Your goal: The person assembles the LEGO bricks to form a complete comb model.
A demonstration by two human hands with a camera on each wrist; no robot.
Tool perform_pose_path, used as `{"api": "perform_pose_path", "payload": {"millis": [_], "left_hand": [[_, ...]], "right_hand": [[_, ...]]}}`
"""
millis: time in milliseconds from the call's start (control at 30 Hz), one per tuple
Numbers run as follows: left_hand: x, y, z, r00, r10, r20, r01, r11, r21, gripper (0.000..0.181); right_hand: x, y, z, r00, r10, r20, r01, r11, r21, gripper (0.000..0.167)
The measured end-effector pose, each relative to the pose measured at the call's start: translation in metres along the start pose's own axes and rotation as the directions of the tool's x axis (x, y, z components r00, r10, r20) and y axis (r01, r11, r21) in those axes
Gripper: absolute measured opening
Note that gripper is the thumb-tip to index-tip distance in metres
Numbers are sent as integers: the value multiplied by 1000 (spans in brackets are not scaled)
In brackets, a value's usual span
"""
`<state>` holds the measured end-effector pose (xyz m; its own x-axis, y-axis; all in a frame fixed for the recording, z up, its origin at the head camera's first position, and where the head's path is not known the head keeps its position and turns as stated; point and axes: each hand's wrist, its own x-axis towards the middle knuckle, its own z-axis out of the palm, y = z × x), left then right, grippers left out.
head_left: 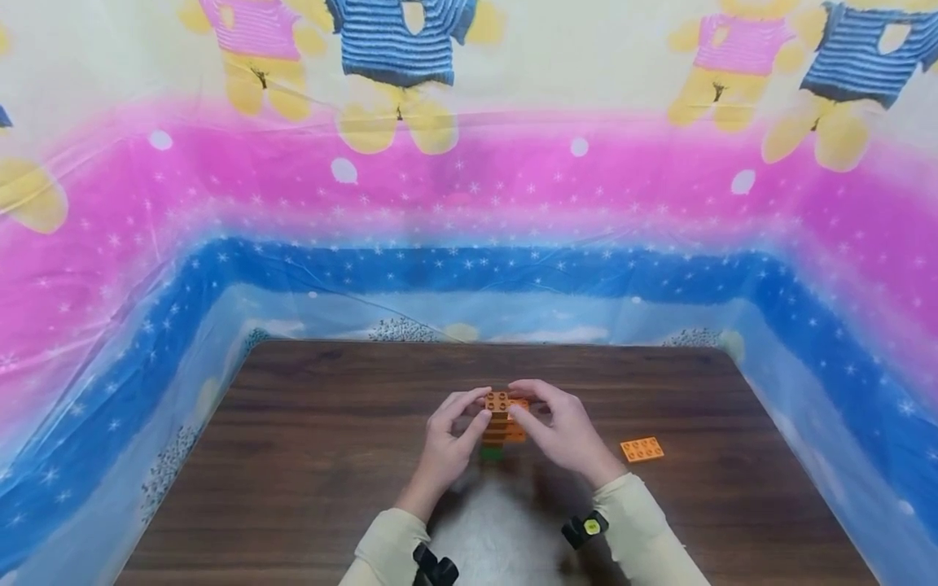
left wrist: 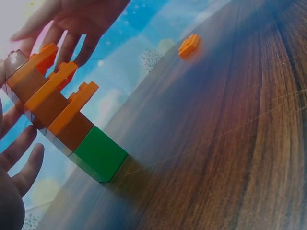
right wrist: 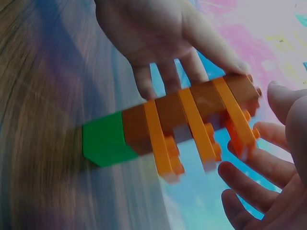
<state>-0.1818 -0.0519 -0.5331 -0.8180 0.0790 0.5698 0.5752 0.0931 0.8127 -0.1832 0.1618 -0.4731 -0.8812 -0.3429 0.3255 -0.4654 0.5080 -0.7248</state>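
Note:
A tower of toy building bricks stands upright on the table. Its base is a green brick; above it, brown bricks alternate with three orange plates that jut out to the right. A brown brick tops the stack. My left hand holds the upper tower from the left, thumb against the top brown brick and fingers at the far side. My right hand is around the upper right side, fingers loosely bent near the top orange plate, thumb apart from the bricks.
A loose orange plate with studs lies on the brown wooden table, to the right of my right hand. Printed cloth hangs behind the table and along both its sides.

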Motion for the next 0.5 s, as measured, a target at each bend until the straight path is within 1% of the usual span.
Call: {"api": "perform_pose_path", "payload": {"millis": [100, 200, 300, 367, 500], "left_hand": [[1, 1, 1, 1000, -2, -13, 2, 1000, 16, 37], [2, 5, 2, 1000, -4, -24, 5, 999, 36, 36], [3, 16, 1, 1000, -9, -27, 10, 999, 41, 34], [3, 25, 0, 1000, -14, -23, 15, 999, 39, 33], [3, 38, -1, 1000, -15, -13, 15, 1000, 24, 32]], "right_hand": [[-4, 6, -11, 1000, 17, -23, -17, 1000, -15, 34], [-11, 15, -24, 998, 28, -49, -31, 998, -56, 34], [-21, 27, -37, 996, 45, -72, -52, 993, -105, 35], [-28, 38, -45, 995, 46, -89, -60, 985, -160, 37], [-45, 61, -63, 993, 50, -107, -79, 956, -282, 42]]}}
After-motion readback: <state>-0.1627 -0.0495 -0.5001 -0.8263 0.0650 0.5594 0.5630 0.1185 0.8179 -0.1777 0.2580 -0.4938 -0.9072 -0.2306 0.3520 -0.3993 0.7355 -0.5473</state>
